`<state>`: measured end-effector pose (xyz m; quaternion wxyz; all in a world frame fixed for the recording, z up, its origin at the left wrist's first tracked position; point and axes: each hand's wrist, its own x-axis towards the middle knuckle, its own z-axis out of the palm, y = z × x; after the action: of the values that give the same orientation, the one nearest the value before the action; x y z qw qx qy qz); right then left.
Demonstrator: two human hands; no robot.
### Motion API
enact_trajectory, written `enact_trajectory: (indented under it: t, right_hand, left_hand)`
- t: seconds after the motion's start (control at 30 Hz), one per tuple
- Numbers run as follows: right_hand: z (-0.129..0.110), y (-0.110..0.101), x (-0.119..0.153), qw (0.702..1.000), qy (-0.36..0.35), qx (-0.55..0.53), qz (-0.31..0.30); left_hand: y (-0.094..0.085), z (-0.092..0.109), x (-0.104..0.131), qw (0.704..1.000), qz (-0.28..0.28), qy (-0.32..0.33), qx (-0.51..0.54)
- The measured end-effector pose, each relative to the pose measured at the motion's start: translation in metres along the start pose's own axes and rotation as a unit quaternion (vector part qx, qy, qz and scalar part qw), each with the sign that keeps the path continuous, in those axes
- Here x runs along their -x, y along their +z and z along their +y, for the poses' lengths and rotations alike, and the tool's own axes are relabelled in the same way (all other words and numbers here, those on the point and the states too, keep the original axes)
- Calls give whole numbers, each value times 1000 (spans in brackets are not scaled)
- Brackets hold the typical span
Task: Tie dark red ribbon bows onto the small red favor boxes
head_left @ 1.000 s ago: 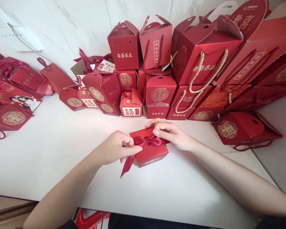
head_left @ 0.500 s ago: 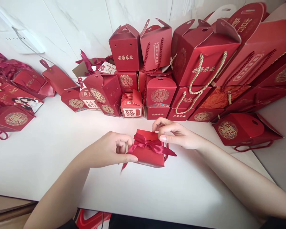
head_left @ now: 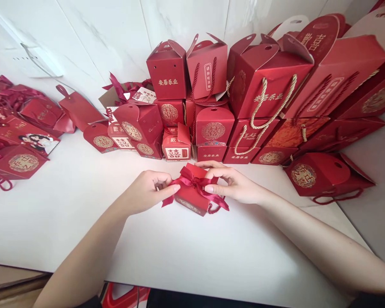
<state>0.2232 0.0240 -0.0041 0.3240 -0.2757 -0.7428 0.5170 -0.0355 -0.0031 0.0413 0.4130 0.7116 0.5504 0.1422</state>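
A small red gift box (head_left: 192, 205) lies on the white table, turned at an angle, with gold print along its near side. Across its top a dark red satin ribbon (head_left: 196, 183) is tied in a bow, its tails hanging off both sides. My left hand (head_left: 152, 190) pinches the ribbon at the box's left edge between thumb and fingers. From the other side, my right hand (head_left: 232, 185) closes thumb and fingers on the bow's right part, fingertips against the box. A twisted cord handle pokes out at the box's lower right.
Stacked red gift boxes (head_left: 214, 128) line the wall behind, several with cord handles. One box (head_left: 324, 175) lies apart at the right. More ribboned boxes (head_left: 24, 162) are piled at the left. The table's front edge runs along the bottom, with something red (head_left: 125, 295) below.
The gift box has turned clockwise and shifted slightly away and left. My right hand has come in from the box's right edge onto the bow; my left hand has shifted slightly away.
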Motion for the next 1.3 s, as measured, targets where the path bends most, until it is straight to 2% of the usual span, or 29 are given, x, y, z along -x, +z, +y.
enact_trajectory:
  t: [0.1,0.2,0.37,0.5,0.63,0.7,0.87,0.97,1.07,1.2,1.3]
  right_hand:
    - [0,-2,1,1000,-13,-20,0]
    - [3,-3,0,998,-6,-65,5]
    - [9,1,0,989,32,-139,37]
    - [9,5,0,987,43,-147,49]
    - [10,6,-1,988,45,-142,44]
    - [11,6,-1,987,44,-145,53]
    - [17,10,-2,972,52,-209,94]
    - [21,15,-2,966,49,-228,114]
    - [24,19,-2,959,52,-247,126]
    - [27,22,-3,948,75,-279,133]
    - [29,24,-3,946,60,-274,162]
  left_hand:
    - [-6,0,2,989,-143,-3,22]
    - [-6,3,5,978,-210,-14,11]
    - [-7,6,9,982,-186,-29,-6]
    - [-5,6,8,976,-215,-42,-3]
    - [6,4,2,989,-149,-18,3]
    - [10,2,0,990,-139,-8,6]
    - [6,2,0,987,-158,-32,19]
    - [5,5,1,972,-215,-59,68]
    - [6,6,-1,956,-265,-59,106]
    - [9,4,-6,962,-249,-29,104]
    - [14,3,-8,963,-245,-16,109]
